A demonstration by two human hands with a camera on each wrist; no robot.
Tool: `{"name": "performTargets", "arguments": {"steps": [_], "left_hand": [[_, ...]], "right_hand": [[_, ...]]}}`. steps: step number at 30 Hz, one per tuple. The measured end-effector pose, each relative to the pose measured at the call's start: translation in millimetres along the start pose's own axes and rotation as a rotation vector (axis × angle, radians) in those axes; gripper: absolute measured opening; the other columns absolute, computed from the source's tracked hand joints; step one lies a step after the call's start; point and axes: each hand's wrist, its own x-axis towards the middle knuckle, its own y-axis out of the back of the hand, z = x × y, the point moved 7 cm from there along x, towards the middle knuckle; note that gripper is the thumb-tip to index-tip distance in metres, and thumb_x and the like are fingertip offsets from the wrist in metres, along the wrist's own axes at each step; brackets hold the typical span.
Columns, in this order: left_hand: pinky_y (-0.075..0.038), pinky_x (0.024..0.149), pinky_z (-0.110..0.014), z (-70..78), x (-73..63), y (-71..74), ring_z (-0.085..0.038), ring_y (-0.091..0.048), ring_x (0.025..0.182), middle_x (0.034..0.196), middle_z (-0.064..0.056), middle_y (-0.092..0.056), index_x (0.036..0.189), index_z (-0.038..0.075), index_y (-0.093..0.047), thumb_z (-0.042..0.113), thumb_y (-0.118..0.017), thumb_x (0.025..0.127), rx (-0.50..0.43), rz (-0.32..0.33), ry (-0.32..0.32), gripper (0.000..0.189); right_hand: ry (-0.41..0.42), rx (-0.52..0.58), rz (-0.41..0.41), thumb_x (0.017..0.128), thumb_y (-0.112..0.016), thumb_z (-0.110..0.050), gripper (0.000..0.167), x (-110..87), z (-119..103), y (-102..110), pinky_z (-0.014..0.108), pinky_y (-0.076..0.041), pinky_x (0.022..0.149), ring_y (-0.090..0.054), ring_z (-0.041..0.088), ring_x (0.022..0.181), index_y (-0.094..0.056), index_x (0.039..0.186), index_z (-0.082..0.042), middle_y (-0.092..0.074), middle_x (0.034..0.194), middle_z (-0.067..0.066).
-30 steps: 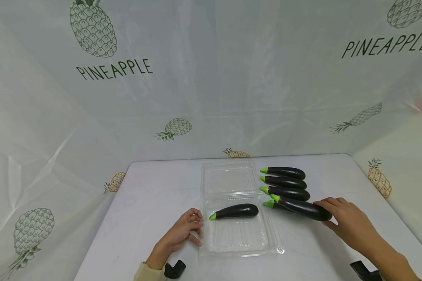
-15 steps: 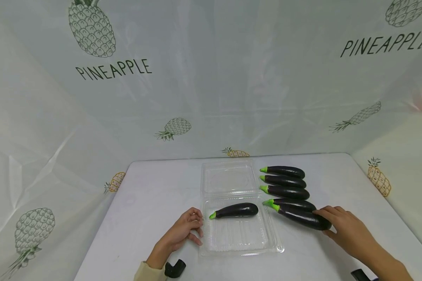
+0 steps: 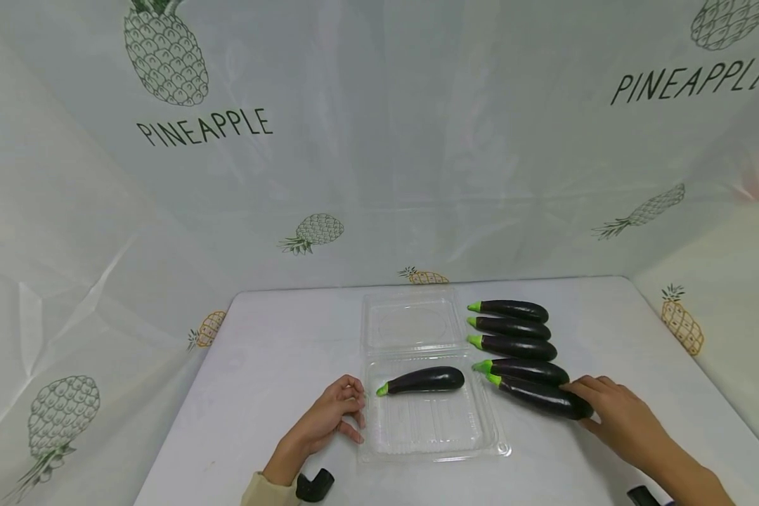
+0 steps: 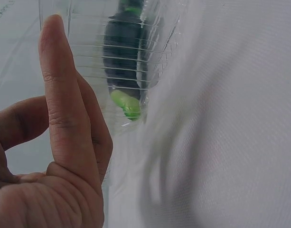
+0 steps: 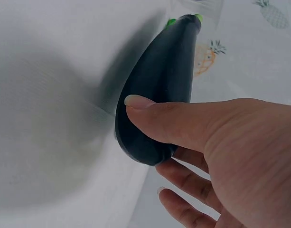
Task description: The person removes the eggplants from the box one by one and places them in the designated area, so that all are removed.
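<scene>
My right hand [image 3: 620, 422] grips the rounded end of the nearest eggplant [image 3: 540, 398], thumb on one side and fingers on the other. That eggplant [image 5: 159, 80] fills the middle of the right wrist view, its green tip pointing away. Right behind it lies another eggplant [image 3: 528, 369]. An opened clear plastic clamshell container [image 3: 426, 436] stands mid-table, with a single eggplant [image 3: 425, 380] in its near half, green stem to the left. My left hand [image 3: 332, 414] is at the container's left edge, index finger [image 4: 64, 95] extended against its wall.
Three more eggplants [image 3: 512, 327] lie in a row behind, right of the container's raised-rim lid [image 3: 411, 323]. The white table [image 3: 272, 351] ends at a curtain [image 3: 367, 154] printed with pineapples.
My right hand has brought its eggplant down and toward me, off the one it overlapped, to lie in front of it. My left hand has stayed at the container's edge.
</scene>
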Motion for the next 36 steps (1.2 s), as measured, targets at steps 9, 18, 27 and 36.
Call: {"name": "performTargets", "arguments": {"steps": [9, 18, 27, 36], "left_hand": [[-0.064, 0.056, -0.030, -1.2, -0.6, -0.3, -0.014, -0.061, 0.074, 0.092, -0.003, -0.052, 0.120, -0.002, -0.043, 0.003, -0.056, 0.104, -0.003, 0.002, 0.001, 0.022], [-0.064, 0.056, -0.030, 0.4, -1.4, -0.4, -0.015, -0.062, 0.074, 0.092, -0.002, -0.052, 0.120, -0.003, -0.043, 0.003, -0.056, 0.104, -0.003, -0.001, -0.004, 0.021], [-0.064, 0.056, -0.031, -1.2, -0.6, 0.8, -0.015, -0.062, 0.074, 0.091, -0.002, -0.052, 0.119, -0.001, -0.044, 0.003, -0.056, 0.103, -0.009, 0.004, -0.008, 0.020], [-0.064, 0.056, -0.030, -1.9, 0.7, 0.9, -0.015, -0.062, 0.074, 0.092, -0.003, -0.052, 0.119, -0.001, -0.043, 0.002, -0.055, 0.103, -0.009, -0.002, -0.006, 0.020]], "right_hand": [[0.006, -0.012, -0.003, 0.061, -0.100, -0.005, 0.057, 4.8, -5.5, -8.6, 0.052, -0.062, 0.079, -0.067, 0.030, 0.097, -0.076, 0.112, -0.007, -0.070, 0.105, 0.004], [0.027, -0.017, 0.046, 0.059, -0.101, -0.005, 0.061, 7.2, -8.2, -11.2, 0.050, -0.062, 0.075, -0.066, 0.030, 0.094, -0.074, 0.114, -0.006, -0.067, 0.104, 0.006], [0.026, -0.029, 0.076, 0.058, -0.102, -0.006, 0.062, 5.9, -12.9, -6.7, 0.049, -0.062, 0.074, -0.066, 0.029, 0.093, -0.074, 0.114, -0.007, -0.067, 0.105, 0.005], [0.069, -0.050, 0.125, 0.056, -0.103, -0.008, 0.064, 12.0, -28.9, 10.3, 0.050, -0.062, 0.075, -0.066, 0.030, 0.095, -0.075, 0.113, -0.008, -0.067, 0.108, 0.008]]}}
